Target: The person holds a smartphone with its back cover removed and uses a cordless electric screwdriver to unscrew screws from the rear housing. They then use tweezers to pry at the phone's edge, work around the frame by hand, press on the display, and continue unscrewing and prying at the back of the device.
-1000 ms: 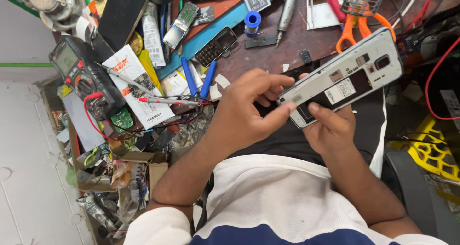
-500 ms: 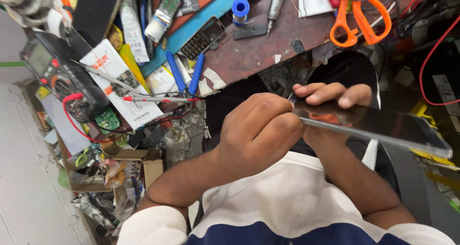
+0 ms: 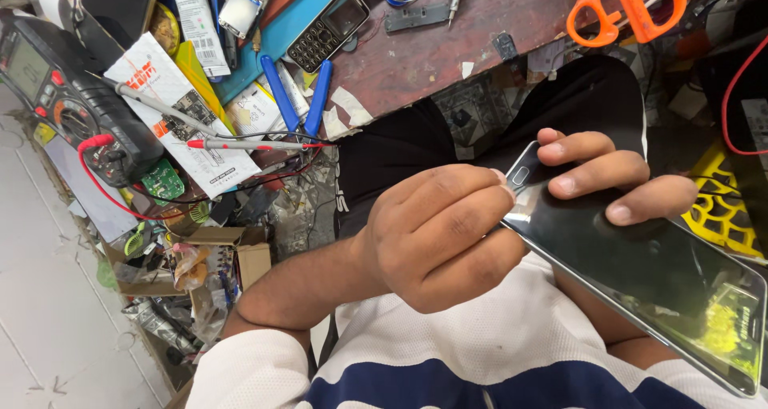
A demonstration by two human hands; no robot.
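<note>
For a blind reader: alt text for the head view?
A right hand holds a dark smartphone glass side up while the left hand presses at its end, above a cluttered bench with orange scissors.

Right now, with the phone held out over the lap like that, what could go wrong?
1. The smartphone is held in the air over the lap, off the workbench. Only the right hand fingers wrap its edge, so it could slip and fall.
2. The left hand presses at the phone's end near the glass; too much force there might crack it.
</note>
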